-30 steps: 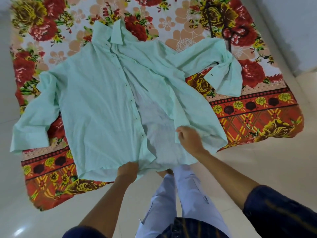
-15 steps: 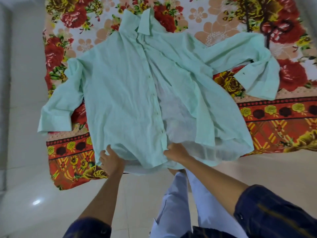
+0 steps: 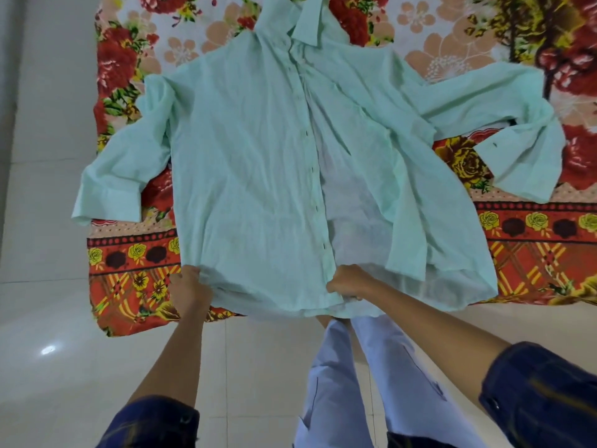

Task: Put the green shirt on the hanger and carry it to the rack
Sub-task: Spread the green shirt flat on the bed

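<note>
Floral blanket [image 3: 135,279] spread on pale tiled floor [image 3: 48,367]. Green shirt [image 3: 252,176] flat on blanket, unbuttoned, collar at far end. Left hand [image 3: 190,291] pinching near-left hem corner; right hand [image 3: 347,282] fingers curled, clamped on hem at placket.

Both arms reach forward, left hand [image 3: 190,291] and right hand [image 3: 349,282] each with fingers curled, gripping cloth.

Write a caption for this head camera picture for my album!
Both hands, left hand and right hand, grip the green shirt hem on a flowered blanket.
</note>
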